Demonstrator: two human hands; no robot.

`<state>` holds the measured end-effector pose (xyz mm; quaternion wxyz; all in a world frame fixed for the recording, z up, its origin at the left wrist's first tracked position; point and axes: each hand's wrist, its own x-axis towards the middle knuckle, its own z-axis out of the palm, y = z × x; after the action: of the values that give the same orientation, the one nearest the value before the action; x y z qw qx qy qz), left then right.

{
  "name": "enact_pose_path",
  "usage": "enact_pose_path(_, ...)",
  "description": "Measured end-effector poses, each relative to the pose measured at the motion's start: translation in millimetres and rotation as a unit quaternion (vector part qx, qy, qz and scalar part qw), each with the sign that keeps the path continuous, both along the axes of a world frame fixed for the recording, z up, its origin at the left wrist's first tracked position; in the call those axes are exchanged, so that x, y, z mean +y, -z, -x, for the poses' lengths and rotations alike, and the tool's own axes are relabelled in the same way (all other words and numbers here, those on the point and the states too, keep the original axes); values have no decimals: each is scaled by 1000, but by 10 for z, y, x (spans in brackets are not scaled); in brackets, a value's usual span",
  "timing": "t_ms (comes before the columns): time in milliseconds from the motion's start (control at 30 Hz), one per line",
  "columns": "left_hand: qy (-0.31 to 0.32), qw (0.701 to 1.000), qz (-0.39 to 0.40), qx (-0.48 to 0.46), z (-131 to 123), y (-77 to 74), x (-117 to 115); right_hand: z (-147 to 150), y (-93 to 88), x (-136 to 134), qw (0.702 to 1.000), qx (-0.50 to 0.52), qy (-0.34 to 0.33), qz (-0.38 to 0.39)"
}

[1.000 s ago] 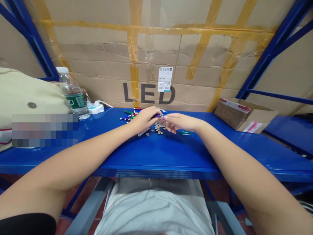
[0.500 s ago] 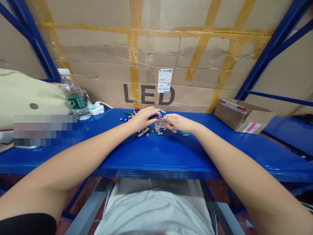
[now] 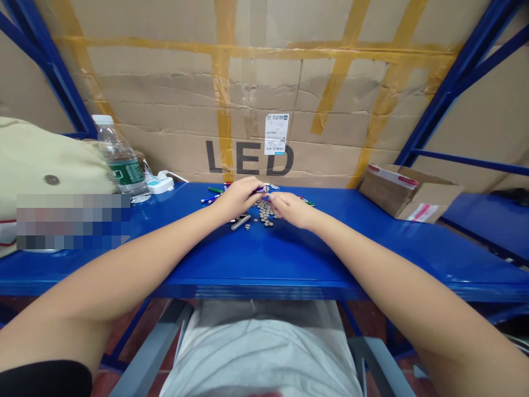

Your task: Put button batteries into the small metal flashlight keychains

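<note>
My left hand [image 3: 239, 198] is closed around a small purple metal tube [image 3: 261, 190], which pokes out past its fingertips. My right hand [image 3: 289, 209] curls just to the right, its fingertips at or very near the tube's end; I cannot see whether it holds anything. Beneath both hands lies a loose pile of small silver discs [image 3: 263, 212]. A silver metal tube [image 3: 241, 222] lies on the shelf below my left hand. Several coloured slim metal tubes [image 3: 210, 198] lie further left.
The blue steel shelf [image 3: 351, 253] runs across the view, backed by a taped cardboard wall [image 3: 248, 94]. On it stand a water bottle [image 3: 122, 157], a white power strip [image 3: 160, 184], a beige cloth bag [image 3: 45, 160] and an open cardboard box [image 3: 411, 193].
My right hand has slid left and closer to my left hand. The green clip that lay right of the pile no longer shows. The view has tilted slightly.
</note>
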<state>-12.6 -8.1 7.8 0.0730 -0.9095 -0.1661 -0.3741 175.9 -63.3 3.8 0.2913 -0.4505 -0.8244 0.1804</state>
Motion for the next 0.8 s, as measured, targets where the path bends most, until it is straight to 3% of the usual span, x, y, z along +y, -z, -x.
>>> enact_pose_path(133,11,1000,-24,-17,11,-4,-6,18,55,39,965,162,-34,204)
enact_pose_path(367,39,997,-55,-38,31,24,22,101,32,24,907,272,-31,321)
enact_pose_path(567,44,997,-58,-19,44,33,56,128,-6,-26,882,310,-15,356)
enact_pose_path(800,58,996,-72,-13,45,54,77,105,99,21,907,292,-31,302)
